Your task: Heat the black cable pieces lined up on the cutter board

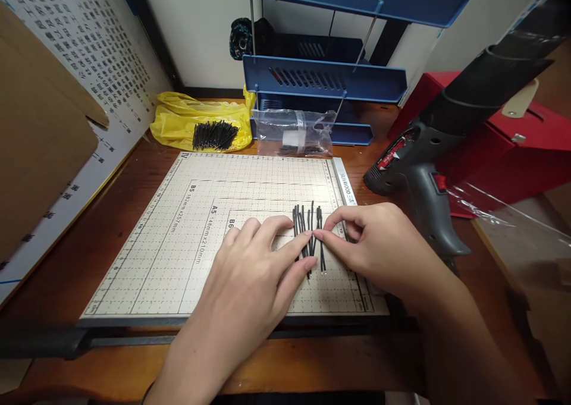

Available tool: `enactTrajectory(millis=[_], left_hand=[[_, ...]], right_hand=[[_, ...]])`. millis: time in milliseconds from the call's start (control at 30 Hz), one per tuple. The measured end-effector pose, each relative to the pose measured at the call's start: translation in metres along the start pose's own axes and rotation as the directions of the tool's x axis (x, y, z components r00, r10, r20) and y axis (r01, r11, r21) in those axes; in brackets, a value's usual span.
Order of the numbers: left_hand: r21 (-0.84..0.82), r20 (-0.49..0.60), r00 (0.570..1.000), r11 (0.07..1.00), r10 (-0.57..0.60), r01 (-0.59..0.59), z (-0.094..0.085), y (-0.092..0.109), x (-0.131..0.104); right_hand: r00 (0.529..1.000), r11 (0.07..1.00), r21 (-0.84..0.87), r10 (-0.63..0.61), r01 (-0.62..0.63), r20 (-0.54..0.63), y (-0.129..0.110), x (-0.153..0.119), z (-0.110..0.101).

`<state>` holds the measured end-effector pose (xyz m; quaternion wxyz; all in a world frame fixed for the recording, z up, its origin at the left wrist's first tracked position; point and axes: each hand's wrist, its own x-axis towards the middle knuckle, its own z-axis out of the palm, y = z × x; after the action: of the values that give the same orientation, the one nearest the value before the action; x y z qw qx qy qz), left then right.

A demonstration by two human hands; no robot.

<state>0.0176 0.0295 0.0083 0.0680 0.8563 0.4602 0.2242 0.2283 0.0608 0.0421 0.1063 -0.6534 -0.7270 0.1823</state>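
Observation:
Several short black wires with bare metal tips lie side by side on the cream gridded board of a paper cutter. Over their left part rests my left hand, palm down, its fingers apart and its index fingertip and thumb touching the wires. From the right, my right hand has its thumb and index finger brought close together at the wires' right side. Whether a wire is between those fingertips is too small to tell.
Behind the board, a yellow bag bears a pile of black wires, beside a clear plastic bag. Blue shelves rise at the back. A heat gun and a red box are at the right. The cutter's handle lies front left.

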Motion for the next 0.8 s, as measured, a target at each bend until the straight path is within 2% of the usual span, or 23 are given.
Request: enactTrajectory(millis=[300, 400, 533, 667, 800], left_hand=[[0.058, 0.027, 0.999, 0.998, 0.027, -0.028, 0.0002, 0.0011, -0.0008], [0.013, 0.012, 1.0, 1.0, 0.026, -0.026, -0.0007, 0.0001, -0.0012], [-0.09, -0.02, 1.0, 0.996, 0.006, -0.008, -0.0038, -0.0003, -0.0018], [-0.22, -0.032, 0.999, 0.975, -0.034, 0.026, -0.0064, -0.0005, -0.0032], [-0.205, 0.018, 0.999, 0.978, -0.04, 0.043, -0.0049, 0.0002, -0.0025]], right_hand=[[0.995, 0.996, -0.006, 0.089, -0.089, -0.032, -0.0008, 0.0023, 0.003], [0.994, 0.996, 0.007, 0.093, -0.093, -0.056, 0.0, 0.0037, 0.0029], [0.999, 0.997, 0.063, 0.053, -0.052, -0.009, 0.0016, 0.003, 0.0018], [1.0, 0.997, 0.08, 0.017, -0.016, -0.01, 0.0002, 0.0021, 0.0019], [1.0, 0.998, 0.068, 0.0, -0.001, 0.01, -0.0072, -0.0015, -0.001]])
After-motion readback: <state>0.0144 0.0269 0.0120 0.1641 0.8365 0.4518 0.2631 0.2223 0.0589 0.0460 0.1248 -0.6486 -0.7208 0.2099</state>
